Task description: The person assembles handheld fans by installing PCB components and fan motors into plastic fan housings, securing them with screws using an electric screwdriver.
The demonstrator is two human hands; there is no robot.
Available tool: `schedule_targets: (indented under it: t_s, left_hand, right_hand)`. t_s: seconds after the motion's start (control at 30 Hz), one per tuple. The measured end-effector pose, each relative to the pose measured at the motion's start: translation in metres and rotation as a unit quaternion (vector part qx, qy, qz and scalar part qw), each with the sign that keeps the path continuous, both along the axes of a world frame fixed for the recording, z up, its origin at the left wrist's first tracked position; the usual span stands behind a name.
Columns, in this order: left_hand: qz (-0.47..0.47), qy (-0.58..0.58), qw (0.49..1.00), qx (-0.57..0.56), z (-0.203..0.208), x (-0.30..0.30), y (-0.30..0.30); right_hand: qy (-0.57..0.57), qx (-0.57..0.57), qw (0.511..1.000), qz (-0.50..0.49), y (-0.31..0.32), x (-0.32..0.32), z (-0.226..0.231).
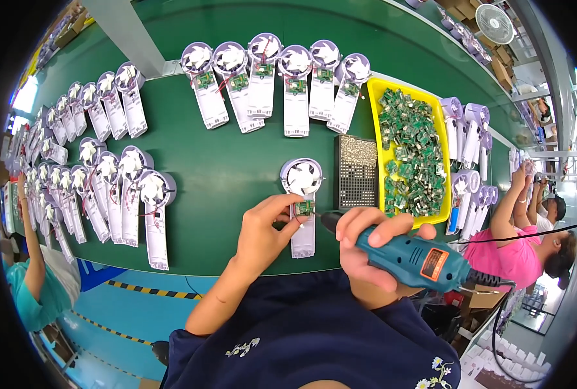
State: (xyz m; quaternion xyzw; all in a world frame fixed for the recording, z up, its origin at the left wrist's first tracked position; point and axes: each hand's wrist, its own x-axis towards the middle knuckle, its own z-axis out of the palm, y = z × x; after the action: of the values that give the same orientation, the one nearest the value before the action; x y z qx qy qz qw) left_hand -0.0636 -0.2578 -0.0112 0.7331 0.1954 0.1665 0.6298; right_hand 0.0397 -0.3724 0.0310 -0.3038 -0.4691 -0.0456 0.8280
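Note:
In front of me on the green table lies a handheld fan housing (303, 241), white and purple, with a white fan blade wheel (302, 177) at its far end. A small green circuit board (304, 207) sits in the housing just below the wheel. My left hand (267, 227) pinches this board from the left with thumb and fingertips. Wrapped in my right hand (370, 243) is a teal electric screwdriver (413, 257) with a black nose. Its tip points left at the board's right side; I cannot tell whether it touches a screw.
A yellow tray (373, 104) full of green circuit boards stands on the right, beside a black screw box (355, 201). More fan housings (296, 110) line the back and left. A black cord (496, 324) trails from the screwdriver. Other people (508, 256) work at both sides.

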Motion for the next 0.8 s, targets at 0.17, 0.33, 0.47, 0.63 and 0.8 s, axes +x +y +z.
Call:
schedule_targets:
  t_s: [0.17,0.33,0.47,0.63,0.8]
  left_hand:
    - [0.001,-0.013,1.0,0.0,-0.0007,-0.0012,0.0019]
    - [-0.006,0.002,1.0,-0.008,0.0013,-0.0004,0.0038]
    - [-0.001,-0.003,1.0,-0.009,0.0012,-0.0001,0.0029]
    - [-0.005,0.001,1.0,-0.014,-0.0003,-0.0003,0.0041]
    - [0.004,-0.006,1.0,-0.012,-0.0022,0.0,0.0017]
  right_hand:
    - [-0.012,0.042,0.999,-0.02,0.0026,-0.0046,0.0036]
    - [0.021,0.013,1.0,-0.011,0.0035,-0.0076,0.0041]
    - [0.026,0.005,1.0,0.006,0.0023,-0.0053,-0.0002]
    - [-0.002,-0.042,0.999,0.034,0.0014,-0.0029,0.0032]
    - [0.013,0.023,0.999,-0.022,0.0037,-0.0073,-0.0023]
